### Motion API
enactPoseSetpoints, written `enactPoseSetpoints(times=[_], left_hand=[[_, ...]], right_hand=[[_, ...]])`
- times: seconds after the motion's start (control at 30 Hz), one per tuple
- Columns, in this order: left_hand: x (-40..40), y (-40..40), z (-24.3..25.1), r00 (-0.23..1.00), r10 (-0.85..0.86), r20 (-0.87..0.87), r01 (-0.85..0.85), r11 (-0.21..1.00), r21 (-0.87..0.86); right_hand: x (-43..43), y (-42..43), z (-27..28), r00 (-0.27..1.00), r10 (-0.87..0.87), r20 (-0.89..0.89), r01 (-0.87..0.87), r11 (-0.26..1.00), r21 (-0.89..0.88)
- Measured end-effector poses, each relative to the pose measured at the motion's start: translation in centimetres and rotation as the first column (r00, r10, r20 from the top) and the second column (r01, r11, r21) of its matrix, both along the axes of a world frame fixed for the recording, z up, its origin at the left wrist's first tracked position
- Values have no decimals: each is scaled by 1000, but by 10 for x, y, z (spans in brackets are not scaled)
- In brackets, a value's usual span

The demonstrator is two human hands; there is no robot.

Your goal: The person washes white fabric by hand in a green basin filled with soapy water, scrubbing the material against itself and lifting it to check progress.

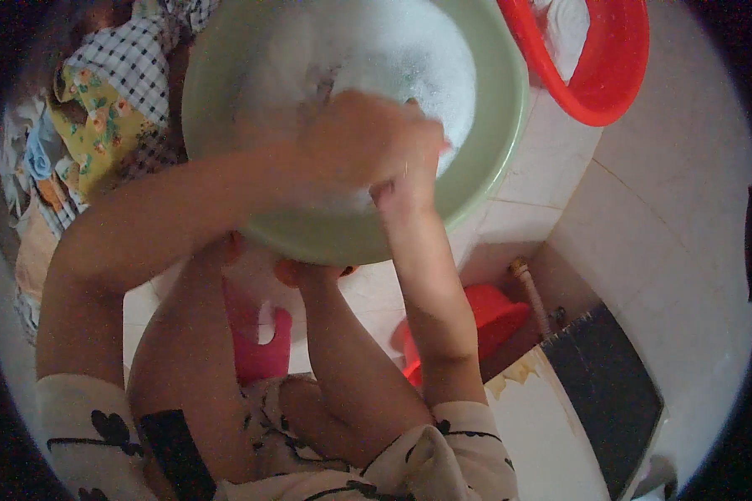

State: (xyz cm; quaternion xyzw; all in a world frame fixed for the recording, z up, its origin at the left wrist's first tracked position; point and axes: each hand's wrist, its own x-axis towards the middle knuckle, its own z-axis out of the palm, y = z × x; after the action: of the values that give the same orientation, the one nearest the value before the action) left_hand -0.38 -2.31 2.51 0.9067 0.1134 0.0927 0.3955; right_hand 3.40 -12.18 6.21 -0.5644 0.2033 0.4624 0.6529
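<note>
A large light-green plastic basin (511, 119) stands in front of me, with white suds (438, 81) filling much of its inside. Over its near part, my left hand (357, 134) is blurred and crosses in front of my right hand (415, 169). The two hands are close together, at or near touching. My right fingers look curled, but whether either hand grips anything is hidden by blur and overlap. A small dark patch (327, 81) shows beyond my left hand, too smeared to identify.
Clothes, including a yellow floral cloth (97, 134), are heaped left. A red basin (614, 75) holding white cloth (567, 37) is at upper right. A pink plastic stool (260, 351) is between my legs. A red container (495, 319), pipe (534, 297) and dark-topped cabinet (601, 394) stand right.
</note>
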Motion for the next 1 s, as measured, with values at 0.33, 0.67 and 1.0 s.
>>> enactPoseSetpoints(times=[0.33,0.67,1.0], left_hand=[[16,37,-24,970,-55,-238,-97,809,-580],[12,47,-89,961,15,-276,-26,999,-37],[5,6,2,982,58,182,-61,998,11]], right_hand=[[41,-13,-24,991,93,-93,-100,992,-79],[59,-26,-109,513,705,489,-323,686,-652],[18,24,-28,987,-98,124,99,995,-7]])
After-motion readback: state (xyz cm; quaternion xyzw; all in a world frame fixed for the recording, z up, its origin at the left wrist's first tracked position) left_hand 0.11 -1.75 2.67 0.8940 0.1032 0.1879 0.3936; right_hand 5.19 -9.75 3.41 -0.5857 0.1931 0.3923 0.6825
